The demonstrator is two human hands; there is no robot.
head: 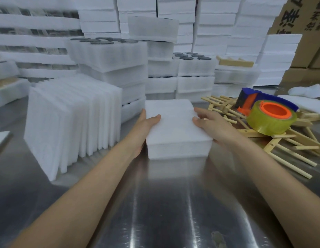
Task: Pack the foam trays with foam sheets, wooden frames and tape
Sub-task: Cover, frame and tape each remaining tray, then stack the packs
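A white foam tray block (175, 129) rests on the steel table in front of me, topped by a foam sheet. My left hand (146, 127) grips its left side with the thumb over the top edge. On the block's right side, my right hand (209, 124) holds it with fingers curled onto the top. Upright foam sheets (71, 122) stand in a row at the left. To the right lies a pile of wooden frames (284, 145). A tape dispenser (268, 111) with a yellowish roll and orange core sits on those frames.
Stacks of packed foam trays (109, 58), some showing dark round lids, fill the back of the steel table (173, 203). Higher white foam stacks rise behind them. Cardboard boxes (302, 33) stand at the far right. A loose foam piece (307, 91) lies by the dispenser.
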